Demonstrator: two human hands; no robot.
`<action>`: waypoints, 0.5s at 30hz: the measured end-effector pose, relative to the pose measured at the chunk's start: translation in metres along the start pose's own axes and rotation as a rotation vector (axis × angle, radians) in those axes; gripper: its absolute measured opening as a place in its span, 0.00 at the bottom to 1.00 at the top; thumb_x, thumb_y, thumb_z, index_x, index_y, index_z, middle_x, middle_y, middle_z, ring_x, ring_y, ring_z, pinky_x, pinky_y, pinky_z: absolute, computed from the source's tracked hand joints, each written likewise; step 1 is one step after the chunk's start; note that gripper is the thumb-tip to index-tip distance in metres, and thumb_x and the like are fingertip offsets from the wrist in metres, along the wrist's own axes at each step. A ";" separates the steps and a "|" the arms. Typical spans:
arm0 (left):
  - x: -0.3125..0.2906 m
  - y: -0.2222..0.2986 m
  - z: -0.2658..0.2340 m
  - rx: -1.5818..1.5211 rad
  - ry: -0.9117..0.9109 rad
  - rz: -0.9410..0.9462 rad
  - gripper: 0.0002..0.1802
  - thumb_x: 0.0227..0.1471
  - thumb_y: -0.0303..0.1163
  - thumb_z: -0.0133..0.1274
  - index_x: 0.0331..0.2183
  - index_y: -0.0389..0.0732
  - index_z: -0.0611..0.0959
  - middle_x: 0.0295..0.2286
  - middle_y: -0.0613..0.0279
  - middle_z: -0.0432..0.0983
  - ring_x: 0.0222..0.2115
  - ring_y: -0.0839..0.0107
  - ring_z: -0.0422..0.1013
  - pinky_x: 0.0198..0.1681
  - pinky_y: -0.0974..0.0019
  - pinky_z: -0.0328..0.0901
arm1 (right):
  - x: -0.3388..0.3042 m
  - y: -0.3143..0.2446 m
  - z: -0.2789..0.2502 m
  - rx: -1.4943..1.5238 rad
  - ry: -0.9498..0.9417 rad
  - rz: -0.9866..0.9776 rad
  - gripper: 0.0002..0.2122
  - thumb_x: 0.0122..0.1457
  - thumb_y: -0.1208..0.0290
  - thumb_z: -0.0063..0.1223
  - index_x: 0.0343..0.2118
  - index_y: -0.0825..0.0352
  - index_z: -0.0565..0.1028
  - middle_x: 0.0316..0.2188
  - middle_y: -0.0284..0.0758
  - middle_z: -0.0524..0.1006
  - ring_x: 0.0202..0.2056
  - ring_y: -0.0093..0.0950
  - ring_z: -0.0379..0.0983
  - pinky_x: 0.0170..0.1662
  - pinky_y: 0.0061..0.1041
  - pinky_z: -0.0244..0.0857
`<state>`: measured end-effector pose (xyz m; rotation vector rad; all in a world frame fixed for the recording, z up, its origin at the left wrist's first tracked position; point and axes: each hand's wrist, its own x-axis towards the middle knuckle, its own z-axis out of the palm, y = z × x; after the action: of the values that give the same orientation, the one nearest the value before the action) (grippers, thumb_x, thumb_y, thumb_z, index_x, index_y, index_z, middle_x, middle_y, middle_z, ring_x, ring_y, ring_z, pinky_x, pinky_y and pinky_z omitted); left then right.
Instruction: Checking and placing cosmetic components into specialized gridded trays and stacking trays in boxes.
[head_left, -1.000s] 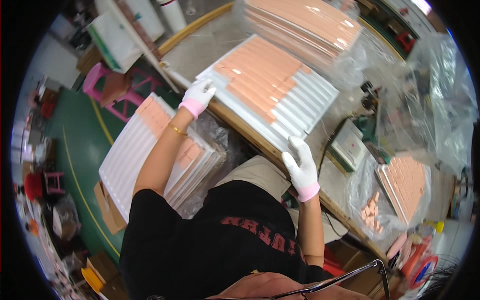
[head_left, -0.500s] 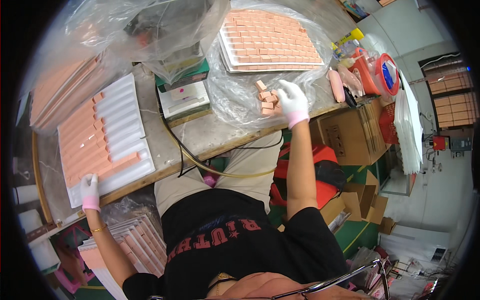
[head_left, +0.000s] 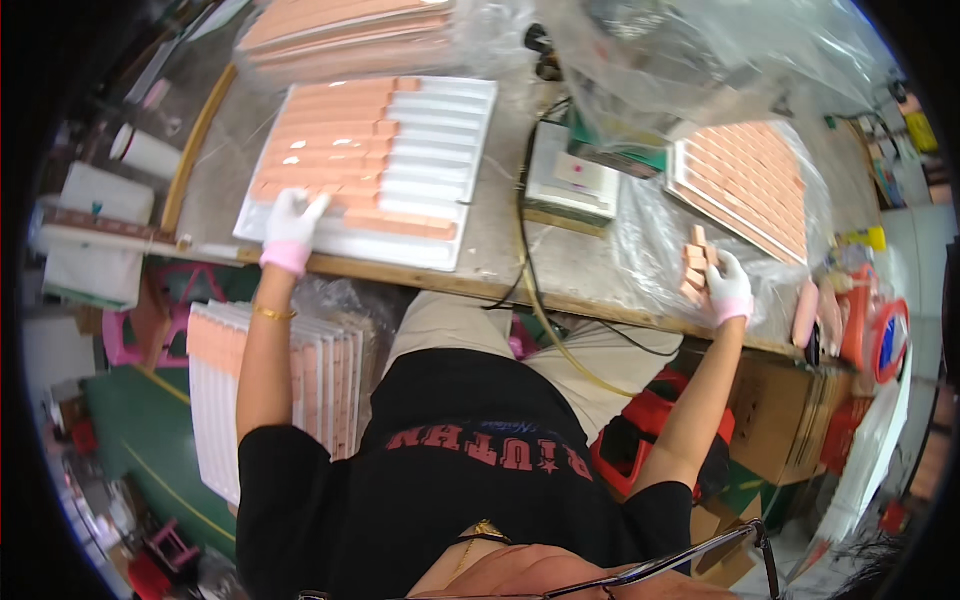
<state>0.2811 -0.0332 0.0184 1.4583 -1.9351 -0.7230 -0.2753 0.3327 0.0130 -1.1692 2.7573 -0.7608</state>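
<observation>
A white ridged tray [head_left: 425,145] lies on the bench at the left, its left part covered with rows of small salmon-pink blocks [head_left: 330,140]. My left hand [head_left: 290,228], in a white glove with a pink cuff, rests at the near rows of blocks. Its thumb and fingers are apart. At the right, a small heap of loose pink blocks [head_left: 694,262] lies on clear plastic film. My right hand [head_left: 730,285], gloved alike, reaches against the heap's right side, fingertips apart at the blocks. Whether a block sits between them is hard to see.
A boxy device with a white top [head_left: 575,185] stands mid-bench, with a hose [head_left: 535,290] and cables hanging by it. Behind the heap is a full tray of blocks [head_left: 745,180]. Stacked trays [head_left: 350,30] stand far left; more trays [head_left: 280,370] lean below the bench.
The view has swung left, so the bench now sits further right. My left hand has gone from the tray's near corner onto the blocks; my right hand has come lower, against the loose heap.
</observation>
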 end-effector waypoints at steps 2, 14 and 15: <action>-0.006 0.036 -0.002 0.109 0.081 0.042 0.16 0.47 0.38 0.60 0.33 0.37 0.76 0.28 0.65 0.75 0.27 0.76 0.68 0.32 0.72 0.64 | 0.003 -0.003 0.001 -0.016 0.046 -0.040 0.13 0.48 0.71 0.54 0.37 0.71 0.75 0.31 0.46 0.78 0.33 0.40 0.76 0.38 0.31 0.68; -0.055 0.164 0.128 -0.863 -0.876 -0.302 0.19 0.57 0.43 0.49 0.40 0.35 0.75 0.30 0.64 0.75 0.21 0.80 0.70 0.19 0.80 0.62 | -0.049 -0.243 0.042 0.465 -0.143 -0.843 0.19 0.50 0.80 0.52 0.48 0.68 0.68 0.36 0.44 0.72 0.39 0.42 0.68 0.43 0.33 0.63; -0.056 0.164 0.131 -0.864 -0.878 -0.301 0.19 0.57 0.43 0.49 0.40 0.35 0.75 0.30 0.64 0.75 0.21 0.80 0.70 0.19 0.80 0.62 | -0.046 -0.242 0.045 0.449 -0.139 -0.862 0.20 0.50 0.80 0.52 0.48 0.68 0.67 0.34 0.43 0.72 0.37 0.42 0.68 0.41 0.35 0.64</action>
<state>0.0914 0.0699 0.0431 0.9080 -1.5254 -2.2758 -0.0720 0.2022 0.0779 -2.1574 1.7401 -1.1928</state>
